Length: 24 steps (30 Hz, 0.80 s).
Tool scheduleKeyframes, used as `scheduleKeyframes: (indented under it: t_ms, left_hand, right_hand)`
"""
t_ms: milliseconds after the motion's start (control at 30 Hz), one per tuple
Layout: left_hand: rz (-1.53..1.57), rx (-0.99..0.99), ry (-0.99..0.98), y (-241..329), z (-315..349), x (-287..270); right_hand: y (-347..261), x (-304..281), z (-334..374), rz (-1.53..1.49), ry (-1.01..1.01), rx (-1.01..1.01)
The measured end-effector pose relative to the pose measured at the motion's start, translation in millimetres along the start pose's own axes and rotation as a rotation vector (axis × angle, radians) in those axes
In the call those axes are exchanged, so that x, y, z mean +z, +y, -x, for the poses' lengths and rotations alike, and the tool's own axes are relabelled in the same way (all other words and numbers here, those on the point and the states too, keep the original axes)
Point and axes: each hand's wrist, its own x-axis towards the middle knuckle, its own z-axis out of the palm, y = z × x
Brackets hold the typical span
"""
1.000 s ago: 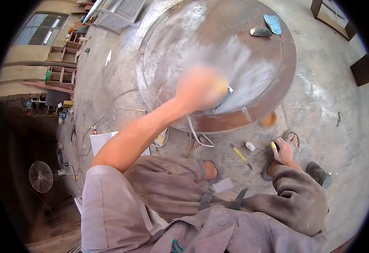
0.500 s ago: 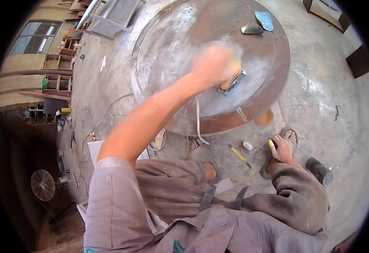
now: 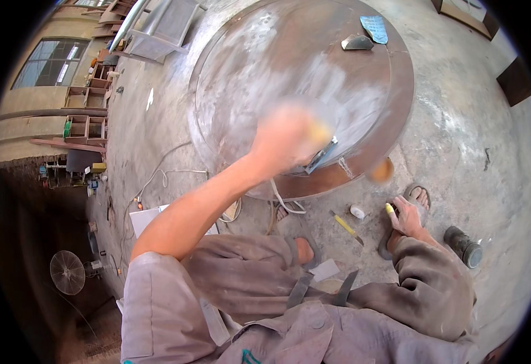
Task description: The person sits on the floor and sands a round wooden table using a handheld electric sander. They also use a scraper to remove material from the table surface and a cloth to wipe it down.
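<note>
My left hand [image 3: 285, 136] is blurred by motion and wrapped round an orange-yellow electric sander [image 3: 320, 156]. The sander's flat base lies on the near part of a round brown tabletop [image 3: 241, 79] smeared with whitish dust. A pale cord [image 3: 280, 197] hangs over the table's near edge below that hand. My right hand [image 3: 406, 217] hangs over my right leg beside my sandalled foot, holding nothing, with its fingers apart and a yellow covering on one finger. Nearest to it stand a small white bottle [image 3: 357, 211] and a yellow utility knife [image 3: 346, 227] on the floor.
A torn blue sheet [image 3: 374, 29] and a dark curved piece [image 3: 357, 42] lie at the tabletop's far right. A dark cylinder [image 3: 463, 247] rests right of my leg. Cables [image 3: 156, 176] cross the floor at left, near a standing fan [image 3: 67, 273].
My left hand has drawn the sander nearer and to the left across the tabletop. The right hand has stayed almost where it was. The view has shifted slightly.
</note>
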Motion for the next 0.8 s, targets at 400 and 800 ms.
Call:
scheduleKeyframes:
  t_ms: [400,800]
  left_hand:
    - [-0.073,-0.180,-0.091,-20.8,-179.4,27.1]
    - [0.059,-0.110,-0.037,-18.7,7.9,0.1]
  right_hand:
    - [8.6,2.8,1.6,0.063,-0.016,-0.030]
    - [11.7,5.3,2.6,0.039,0.008,-0.060]
